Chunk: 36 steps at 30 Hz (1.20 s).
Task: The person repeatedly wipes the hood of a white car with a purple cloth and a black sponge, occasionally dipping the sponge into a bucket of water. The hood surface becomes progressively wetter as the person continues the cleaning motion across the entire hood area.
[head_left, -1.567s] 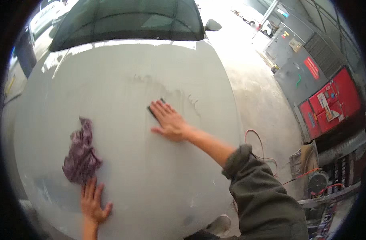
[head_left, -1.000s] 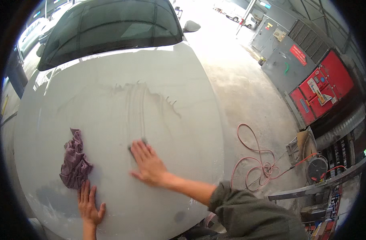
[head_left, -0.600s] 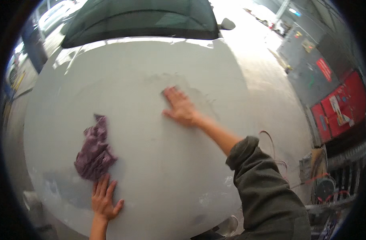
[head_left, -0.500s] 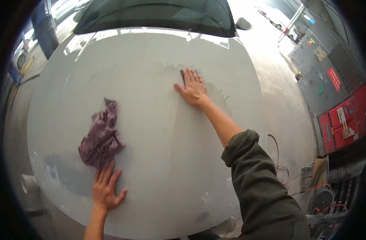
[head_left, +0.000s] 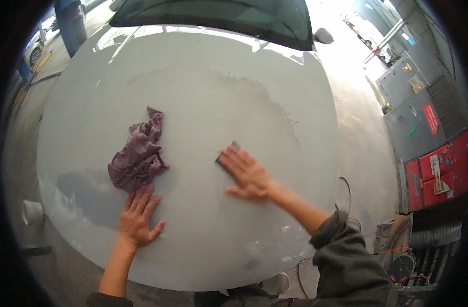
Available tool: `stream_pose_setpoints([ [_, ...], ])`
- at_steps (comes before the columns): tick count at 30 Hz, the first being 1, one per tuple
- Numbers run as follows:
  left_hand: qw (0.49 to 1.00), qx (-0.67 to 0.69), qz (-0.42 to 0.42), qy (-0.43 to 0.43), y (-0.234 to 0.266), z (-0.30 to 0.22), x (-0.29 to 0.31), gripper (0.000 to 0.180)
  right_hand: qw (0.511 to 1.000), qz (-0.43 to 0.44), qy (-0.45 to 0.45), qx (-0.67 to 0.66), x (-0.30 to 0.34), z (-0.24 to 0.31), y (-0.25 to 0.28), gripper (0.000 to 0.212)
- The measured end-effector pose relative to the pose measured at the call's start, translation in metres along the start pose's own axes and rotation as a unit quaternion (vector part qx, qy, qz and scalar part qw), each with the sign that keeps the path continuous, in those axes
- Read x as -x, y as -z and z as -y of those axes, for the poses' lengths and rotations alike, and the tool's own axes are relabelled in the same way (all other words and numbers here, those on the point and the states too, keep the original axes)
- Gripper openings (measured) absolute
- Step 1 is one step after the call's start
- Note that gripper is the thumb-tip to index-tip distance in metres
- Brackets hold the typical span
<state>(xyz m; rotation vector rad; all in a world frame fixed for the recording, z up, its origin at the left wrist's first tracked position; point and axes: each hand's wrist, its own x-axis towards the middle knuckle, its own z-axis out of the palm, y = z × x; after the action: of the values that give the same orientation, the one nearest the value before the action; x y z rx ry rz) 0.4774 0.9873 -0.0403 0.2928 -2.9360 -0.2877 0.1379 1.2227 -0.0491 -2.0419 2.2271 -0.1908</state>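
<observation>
My left hand [head_left: 136, 219] lies flat with fingers spread on the pale grey car hood [head_left: 193, 225]. Its fingertips meet the lower edge of a crumpled purple cloth [head_left: 136, 161]. Toward the middle of the hood, my right hand [head_left: 248, 176] is slightly blurred and presses a dark, flat sanding pad [head_left: 235, 145] against the paint. Most of that pad is hidden beneath the fingers; only its dark edges show. Wet, dull smears mark the surface around and beyond it.
Beyond the hood is the windshield [head_left: 213, 18], with a side mirror [head_left: 323, 36] at its right. Grey cabinets [head_left: 415, 123] and a red tool chest [head_left: 438, 174] stand on the right. A hose [head_left: 348, 192] lies on the floor. A pale cylindrical container [head_left: 32, 212] is at left.
My right hand has slid toward me across the hood with the pad beneath it. The left hand stays by the cloth. The whole view has shifted slightly.
</observation>
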Motion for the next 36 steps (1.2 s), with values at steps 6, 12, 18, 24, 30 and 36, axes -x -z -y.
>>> stream_pose_setpoints([
  [6,1.000,0.026,0.001,-0.001,0.000,-0.004,-0.007,0.067,0.971,-0.103,-0.211,-0.044,-0.124,-0.129,0.045,0.088],
  [12,1.000,0.014,-0.011,-0.001,-0.002,-0.001,-0.005,0.069,0.963,-0.151,-0.223,0.009,-0.121,-0.030,0.002,0.091],
  [18,1.000,-0.002,0.008,0.004,0.003,0.000,-0.006,0.073,0.999,-0.043,-0.010,-0.020,-0.021,0.079,-0.011,0.096],
  [24,0.999,0.008,0.036,0.014,0.005,0.000,0.004,0.072,0.998,-0.023,-0.048,-0.015,-0.129,-0.059,0.035,0.090],
  [30,1.000,0.026,0.015,-0.002,0.004,-0.007,-0.012,0.072,0.955,-0.093,-0.281,0.007,-0.218,-0.091,0.047,0.088],
  [36,1.000,0.019,-0.006,0.001,0.006,0.003,0.002,0.072,0.996,-0.079,-0.040,-0.009,-0.126,0.052,0.003,0.082],
])
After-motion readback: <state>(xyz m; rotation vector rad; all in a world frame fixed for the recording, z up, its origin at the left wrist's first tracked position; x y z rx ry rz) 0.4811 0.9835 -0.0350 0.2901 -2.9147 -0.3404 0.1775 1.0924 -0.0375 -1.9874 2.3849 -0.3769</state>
